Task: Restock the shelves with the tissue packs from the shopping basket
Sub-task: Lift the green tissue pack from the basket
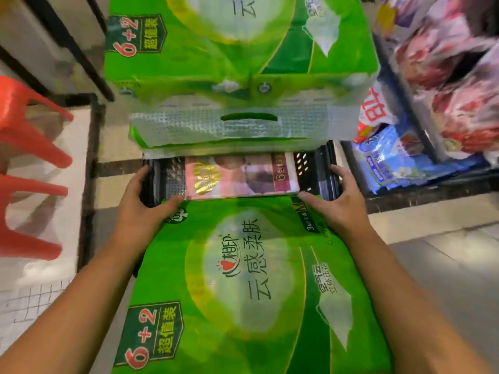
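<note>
1. Green tissue pack (pixel 251 279), lying flat between both forearms
2. Left hand (pixel 140 209), right hand (pixel 337 203): fingers clasping the side rims of the black shopping basket (pixel 316 171)
3. Pink tissue pack (pixel 240 176), inside the basket
4. Second green pack (pixel 237 49), beyond the basket

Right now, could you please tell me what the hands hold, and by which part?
The black plastic shopping basket, by its side rims: the left hand grips the left rim, the right hand the right.
</note>
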`<state>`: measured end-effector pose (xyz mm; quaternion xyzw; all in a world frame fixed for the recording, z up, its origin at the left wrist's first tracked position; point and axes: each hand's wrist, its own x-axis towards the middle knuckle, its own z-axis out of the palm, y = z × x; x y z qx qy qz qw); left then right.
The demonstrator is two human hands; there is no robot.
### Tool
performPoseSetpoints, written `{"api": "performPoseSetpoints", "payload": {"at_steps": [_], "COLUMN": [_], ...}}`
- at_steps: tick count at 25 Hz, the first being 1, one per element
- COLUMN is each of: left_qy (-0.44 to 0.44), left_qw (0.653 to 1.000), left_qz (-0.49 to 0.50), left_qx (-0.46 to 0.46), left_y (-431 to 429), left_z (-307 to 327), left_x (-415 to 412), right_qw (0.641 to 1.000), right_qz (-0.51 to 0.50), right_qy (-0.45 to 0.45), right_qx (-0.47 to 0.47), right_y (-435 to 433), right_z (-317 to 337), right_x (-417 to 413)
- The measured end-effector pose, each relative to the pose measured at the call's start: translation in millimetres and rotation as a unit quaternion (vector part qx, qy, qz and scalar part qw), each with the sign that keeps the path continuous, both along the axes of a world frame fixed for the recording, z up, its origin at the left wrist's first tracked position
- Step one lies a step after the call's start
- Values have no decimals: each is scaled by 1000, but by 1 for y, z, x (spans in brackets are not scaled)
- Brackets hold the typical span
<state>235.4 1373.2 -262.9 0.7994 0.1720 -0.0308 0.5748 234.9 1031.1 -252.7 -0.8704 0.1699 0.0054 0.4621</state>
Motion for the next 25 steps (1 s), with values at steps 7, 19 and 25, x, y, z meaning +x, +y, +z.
{"api": "performPoseSetpoints", "payload": {"at_steps": [7, 19, 25], "left_qy": [-12, 12, -13], "left_qw": [984, 886, 802], "left_qz": [-175, -464, -598], "left_qx": [-11, -4, 15], "left_y": [-185, -519, -711], "left_z": [34, 32, 30], "left_x": [-52, -71, -67], "right_qw": [984, 877, 804], "right_qz": [-175, -478, -592], "right_qy": [19, 8, -5], "right_qx": [21, 43, 49], "right_y": [-156, -358, -463], "right_z": [31, 27, 24], "right_x": [-164, -349, -391]}}
